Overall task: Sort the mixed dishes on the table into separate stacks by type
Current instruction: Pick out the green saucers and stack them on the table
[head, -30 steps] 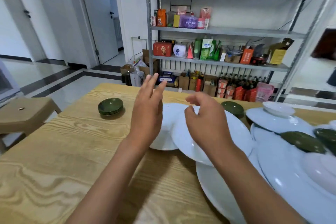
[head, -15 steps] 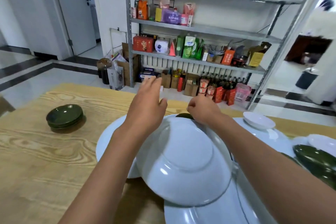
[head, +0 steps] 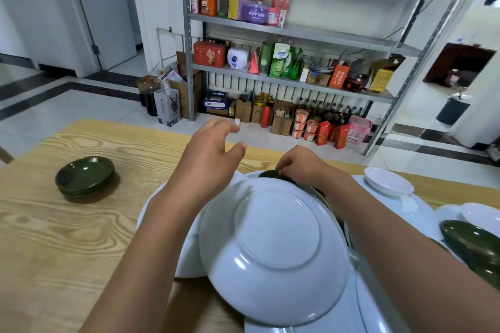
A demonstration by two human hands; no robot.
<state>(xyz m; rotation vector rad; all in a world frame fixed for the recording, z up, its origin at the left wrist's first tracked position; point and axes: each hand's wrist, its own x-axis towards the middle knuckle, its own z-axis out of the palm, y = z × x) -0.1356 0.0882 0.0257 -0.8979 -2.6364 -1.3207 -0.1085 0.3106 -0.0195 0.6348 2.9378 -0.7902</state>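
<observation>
Since half a second ago your view has dropped nearer the dishes, and your right hand (head: 299, 163) has settled its curled fingers onto the dark green dish (head: 272, 174) behind the upturned white plate.

You face a wooden table (head: 54, 224) with a metal shelving unit (head: 270, 35) beyond its far edge. Nearest you, the large white plate (head: 276, 251) lies bottom up on other white plates in the middle. A stack of green bowls (head: 85, 176) sits far left, well apart from the rest. At right, a small white bowl (head: 388, 184) rests on a white plate, with another green dish (head: 470, 240) at the right edge. Your left hand (head: 208, 162) hovers open above the plates, fingers spread and holding nothing. Your right hand pinches the green dish's rim.
</observation>
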